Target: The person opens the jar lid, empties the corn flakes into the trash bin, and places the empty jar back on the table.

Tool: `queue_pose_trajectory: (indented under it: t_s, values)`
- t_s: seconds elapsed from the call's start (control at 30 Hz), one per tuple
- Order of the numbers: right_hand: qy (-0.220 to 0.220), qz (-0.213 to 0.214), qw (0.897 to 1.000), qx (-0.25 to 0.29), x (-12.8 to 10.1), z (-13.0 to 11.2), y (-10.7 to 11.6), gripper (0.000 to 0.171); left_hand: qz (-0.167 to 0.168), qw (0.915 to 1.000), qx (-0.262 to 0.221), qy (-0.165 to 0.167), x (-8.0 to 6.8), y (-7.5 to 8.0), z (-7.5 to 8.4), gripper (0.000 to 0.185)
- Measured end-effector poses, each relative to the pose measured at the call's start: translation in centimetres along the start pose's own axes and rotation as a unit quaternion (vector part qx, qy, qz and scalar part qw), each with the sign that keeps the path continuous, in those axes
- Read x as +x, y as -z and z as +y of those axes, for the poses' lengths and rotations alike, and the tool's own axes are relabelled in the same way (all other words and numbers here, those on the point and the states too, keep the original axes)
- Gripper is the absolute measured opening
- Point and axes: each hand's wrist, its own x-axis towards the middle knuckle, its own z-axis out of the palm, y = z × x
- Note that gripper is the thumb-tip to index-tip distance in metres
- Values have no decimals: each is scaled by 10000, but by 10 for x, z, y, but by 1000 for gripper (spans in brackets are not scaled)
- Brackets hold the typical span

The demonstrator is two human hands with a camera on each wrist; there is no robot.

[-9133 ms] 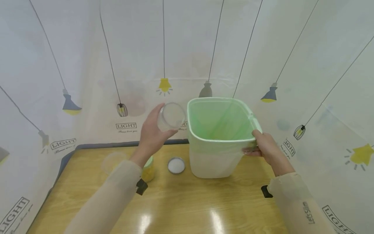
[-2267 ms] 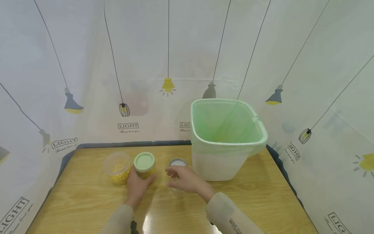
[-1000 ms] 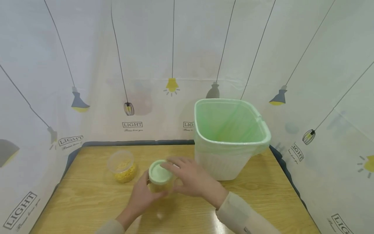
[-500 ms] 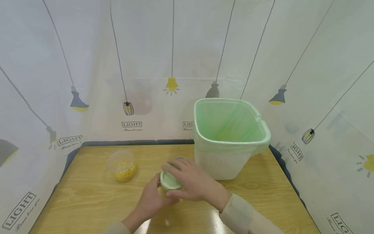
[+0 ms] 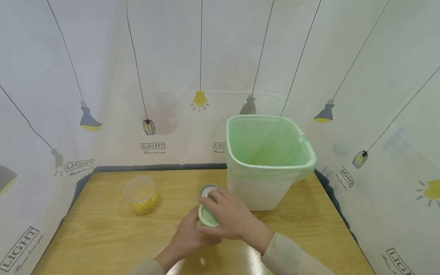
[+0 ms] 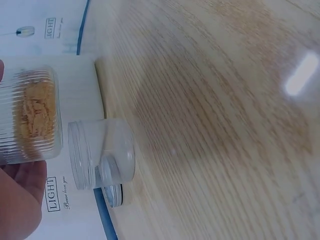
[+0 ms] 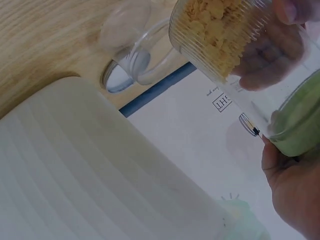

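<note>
My left hand (image 5: 190,236) grips a ribbed clear jar (image 6: 35,112) partly filled with yellow flakes, held up off the table and tilted. The fingers of my right hand (image 5: 230,215) are curled over its pale green lid (image 5: 207,215), which sits at the jar's mouth. Behind my hands, an uncovered clear jar (image 6: 102,155) stands on the table; its body looks bare of contents. Next to it lies a round lid with a metal rim (image 7: 120,75) and white inside. In the head view that clear jar is mostly hidden by my hands.
At the left of the wooden table (image 5: 113,229) is a round clear tub (image 5: 140,193) with yellow flakes at its bottom. A white bin (image 5: 252,193) with a green liner stands at the back right. Patterned sheeting (image 5: 154,57) surrounds the table.
Earlier my left hand raised the clear jar beside the bin while my right held the rim. Since then my left hand has lifted the flake jar rightward, and my right has gripped its lid.
</note>
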Motion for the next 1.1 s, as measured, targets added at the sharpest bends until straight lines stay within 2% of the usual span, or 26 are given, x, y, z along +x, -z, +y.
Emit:
queue_pose_trajectory:
  t_s: [0.13,0.3,0.37,0.5,0.6,0.73,0.83,0.97,1.1]
  values:
    - [15,102,9999,96,-1,1,-5,66,-156,9996,96,-208,1,1,-1,83]
    - [166,300,9989,321,-3,7,-11,61,-359,9993,110,-13,3,2,1,82]
    - [289,438,9978,411,-4,9,-13,59,-396,9990,183,-6,3,2,1,82]
    - [518,674,9949,551,-4,12,-17,56,-363,9984,381,-206,4,4,-1,82]
    - [782,779,9920,616,-4,14,-18,55,-330,9984,363,-296,4,4,-2,75]
    - [1239,835,9861,720,-4,19,-20,53,-414,9987,151,-238,2,3,-2,66]
    - [1426,821,9836,739,-4,22,-21,51,-446,9986,184,-213,2,2,-3,70]
    - [1184,691,9882,682,-6,18,-19,48,-419,9982,368,-228,4,1,-5,83]
    - [273,507,9976,373,-8,7,-13,52,-266,9979,519,-278,6,2,-2,85]
